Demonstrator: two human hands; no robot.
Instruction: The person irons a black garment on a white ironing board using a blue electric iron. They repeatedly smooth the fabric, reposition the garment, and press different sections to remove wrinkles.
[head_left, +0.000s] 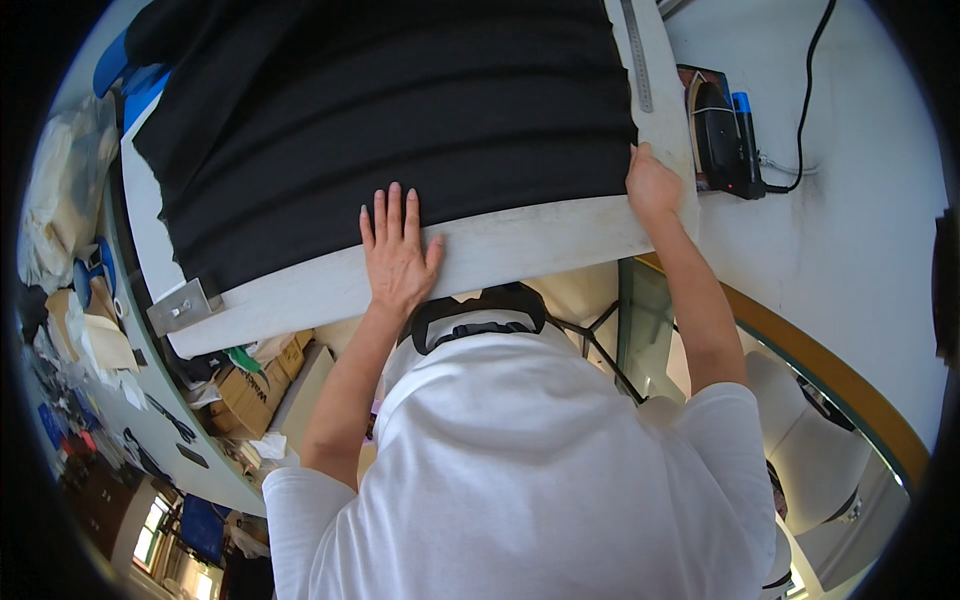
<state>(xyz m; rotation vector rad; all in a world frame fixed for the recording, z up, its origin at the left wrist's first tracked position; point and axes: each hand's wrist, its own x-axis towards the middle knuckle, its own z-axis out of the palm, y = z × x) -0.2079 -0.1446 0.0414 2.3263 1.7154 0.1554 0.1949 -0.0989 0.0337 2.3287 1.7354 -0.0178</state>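
Observation:
A wide sheet of black fabric (420, 97) lies over a white padded board (510, 229), with soft ridges running across it. My left hand (397, 255) rests palm down near the fabric's front edge, its fingers somewhat spread and nothing held. At the front right corner, my right hand (654, 184) pinches the fabric's side edge between thumb and fingers. Just beyond that hand, a steel ruler (639, 60) lies along the board's right margin. The far end of the fabric runs out of view.
Right of the board sits a black corded device (716, 135) beside a wall. A metal plate (184, 307) is at the front left corner. Scissors (171, 418) lie on a side table (217, 469) at left. Below are a cardboard box (244, 397) and a glass panel (645, 330).

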